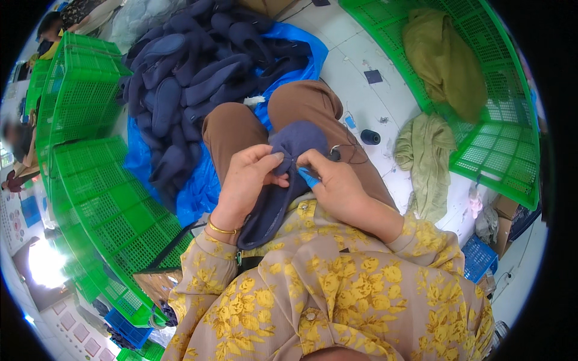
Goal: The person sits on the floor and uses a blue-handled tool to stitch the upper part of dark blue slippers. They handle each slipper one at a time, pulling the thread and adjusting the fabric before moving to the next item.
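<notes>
The navy slipper (261,221) is lying over the person's lap, its rounded end pointing toward twelve o'clock and its long end trailing toward seven. The left hand (248,179) is coming in from nine o'clock and holding the fabric in a narrow pinch between thumb and fingers; the right hand (342,188), with a blue finger wrap (308,177), is pinching the same spot from about four o'clock. Whether a needle is also sitting between those right fingertips, I cannot tell. The step in hand is apparently fine work on that one small spot, so the left pinch should be holding the layers flat and just taut, close beside the working point but out of any needle's line. The right fingers should be making small, even movements, pulling snugly without puckering the cloth. A thin dark loop (361,155), apparently thread, is curling toward three o'clock, and it should be hanging free of the knees and fingers, since it could be snagging. The thread spool (370,137) is resting between two and three o'clock, while more navy slippers (211,84) are heaping up around ten.
</notes>
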The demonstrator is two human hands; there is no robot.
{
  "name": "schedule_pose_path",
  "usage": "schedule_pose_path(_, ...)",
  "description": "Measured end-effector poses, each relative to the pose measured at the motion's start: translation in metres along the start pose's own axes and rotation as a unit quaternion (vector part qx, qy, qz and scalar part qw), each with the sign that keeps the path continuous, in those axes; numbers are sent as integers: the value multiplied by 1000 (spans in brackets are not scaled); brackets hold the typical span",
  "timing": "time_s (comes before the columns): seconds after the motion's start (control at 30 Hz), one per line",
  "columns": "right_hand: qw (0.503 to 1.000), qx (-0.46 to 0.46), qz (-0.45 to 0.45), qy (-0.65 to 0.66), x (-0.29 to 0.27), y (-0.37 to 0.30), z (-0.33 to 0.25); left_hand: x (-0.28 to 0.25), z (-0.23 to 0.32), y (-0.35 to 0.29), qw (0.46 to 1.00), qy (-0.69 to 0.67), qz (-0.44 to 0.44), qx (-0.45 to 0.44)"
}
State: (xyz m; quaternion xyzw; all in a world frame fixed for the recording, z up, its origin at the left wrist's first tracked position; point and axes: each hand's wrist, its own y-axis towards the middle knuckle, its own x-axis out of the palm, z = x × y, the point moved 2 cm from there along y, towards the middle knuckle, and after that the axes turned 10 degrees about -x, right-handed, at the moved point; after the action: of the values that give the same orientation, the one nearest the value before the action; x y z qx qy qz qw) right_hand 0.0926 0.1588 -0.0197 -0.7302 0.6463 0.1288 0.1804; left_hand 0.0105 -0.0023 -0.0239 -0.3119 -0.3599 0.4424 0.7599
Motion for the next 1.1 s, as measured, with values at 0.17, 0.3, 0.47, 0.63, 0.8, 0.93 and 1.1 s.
schedule_pose_path(0.17, 1000, 5, 14, -16, 8, 2, 0, 3, -3, 0, 1000, -24, -5, 5)
schedule_pose_path(0.3, 997, 80, 12, 14, 7, 4, -5, 4, -1, -2, 1000, -15, 0, 9)
schedule_pose_path(0.47, 996, 40, 44, 63, 4, 12, -15, 4, -4, -3, 1000, 4, -13, 18)
schedule_pose_path(0.63, 997, -63, -22, -28, 2, 27, -9, 3, -6, -4, 999, 33, -11, 36)
schedule_pose_path(0.8, 987, -74, 6, -140, -8, 26, -16, 6, -3, -8, 996, 65, 19, 59)
schedule_pose_path(0.93, 941, -233, 81, -231, -6, 28, -18, 9, -10, 1, 979, 143, 60, 132)
schedule_pose_path(1.1, 919, -83, 209, 324, -47, 50, -44, 9, -17, 5, 978, 130, 74, 148)
